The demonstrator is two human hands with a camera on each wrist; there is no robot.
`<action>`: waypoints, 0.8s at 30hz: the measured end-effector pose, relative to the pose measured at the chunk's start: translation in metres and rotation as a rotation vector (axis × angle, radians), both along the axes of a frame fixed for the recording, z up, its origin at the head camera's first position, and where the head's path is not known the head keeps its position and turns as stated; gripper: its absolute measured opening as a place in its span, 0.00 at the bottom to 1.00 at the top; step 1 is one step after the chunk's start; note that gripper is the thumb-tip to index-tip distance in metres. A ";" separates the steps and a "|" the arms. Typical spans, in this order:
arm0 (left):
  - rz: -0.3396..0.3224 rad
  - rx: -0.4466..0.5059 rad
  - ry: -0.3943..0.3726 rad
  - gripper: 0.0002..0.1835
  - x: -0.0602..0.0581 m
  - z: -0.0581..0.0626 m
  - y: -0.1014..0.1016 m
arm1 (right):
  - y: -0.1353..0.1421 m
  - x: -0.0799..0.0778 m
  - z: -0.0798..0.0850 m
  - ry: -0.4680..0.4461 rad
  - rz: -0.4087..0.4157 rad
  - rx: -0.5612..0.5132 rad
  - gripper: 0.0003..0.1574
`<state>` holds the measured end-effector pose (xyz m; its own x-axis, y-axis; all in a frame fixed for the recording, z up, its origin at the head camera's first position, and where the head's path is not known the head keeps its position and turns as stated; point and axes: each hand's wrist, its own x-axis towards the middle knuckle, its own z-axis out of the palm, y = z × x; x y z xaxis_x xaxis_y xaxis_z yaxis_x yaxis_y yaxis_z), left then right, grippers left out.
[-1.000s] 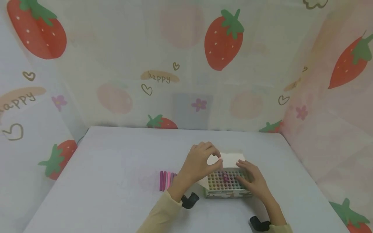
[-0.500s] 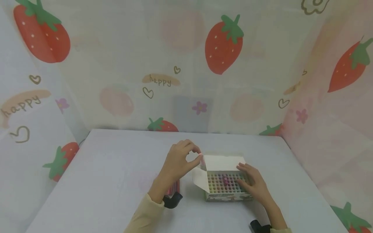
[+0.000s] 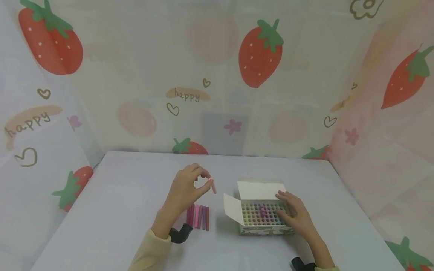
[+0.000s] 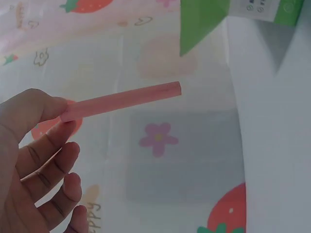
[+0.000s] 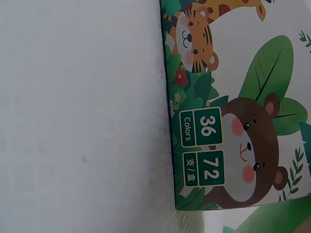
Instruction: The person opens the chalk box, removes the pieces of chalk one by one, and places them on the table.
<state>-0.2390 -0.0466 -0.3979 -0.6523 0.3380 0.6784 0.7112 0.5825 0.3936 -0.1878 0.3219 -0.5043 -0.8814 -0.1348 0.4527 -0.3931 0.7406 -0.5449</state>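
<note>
In the head view my left hand (image 3: pixel 185 187) pinches one end of a pink crayon (image 3: pixel 213 186) between thumb and index finger, above the table left of the box. The left wrist view shows the crayon (image 4: pixel 126 101) whole, its far end free, the other fingers loosely bent. Below this hand several pink, purple and reddish-brown crayons (image 3: pixel 207 219) lie side by side. My right hand (image 3: pixel 298 212) rests on the right side of the open cardboard box (image 3: pixel 261 230), thumb over the holed insert. The right wrist view shows the printed box (image 5: pixel 248 145), but no fingers.
The box's lid (image 3: pixel 261 190) stands folded back, and a side flap (image 3: pixel 232 207) sticks out to the left. Many coloured ends show in the insert, with a purple-pink piece (image 3: pixel 262 211) raised above them. A strawberry-print curtain surrounds the white table (image 3: pixel 135 177).
My left hand has moved left from above the box, carrying the pink crayon to the row of crayons. My right hand has stayed on the box. The head view has tilted slightly.
</note>
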 end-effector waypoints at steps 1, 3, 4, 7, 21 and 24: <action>0.004 -0.002 -0.002 0.05 0.000 -0.001 -0.003 | 0.000 0.000 0.000 -0.001 -0.004 0.002 0.31; 0.014 -0.008 -0.005 0.05 0.000 -0.003 -0.008 | -0.001 0.001 0.000 0.000 -0.009 0.009 0.31; 0.018 -0.012 -0.007 0.05 0.001 -0.004 -0.011 | -0.001 0.001 0.000 0.001 -0.009 0.012 0.31; 0.035 -0.030 -0.016 0.05 0.001 -0.009 -0.019 | -0.002 0.001 0.000 0.002 -0.011 0.021 0.31; 0.090 -0.145 -0.117 0.07 -0.001 -0.025 -0.046 | -0.001 0.002 0.001 -0.009 -0.022 0.025 0.31; 0.088 -0.184 -0.154 0.07 -0.001 -0.027 -0.050 | 0.001 0.001 0.001 0.001 -0.012 0.017 0.31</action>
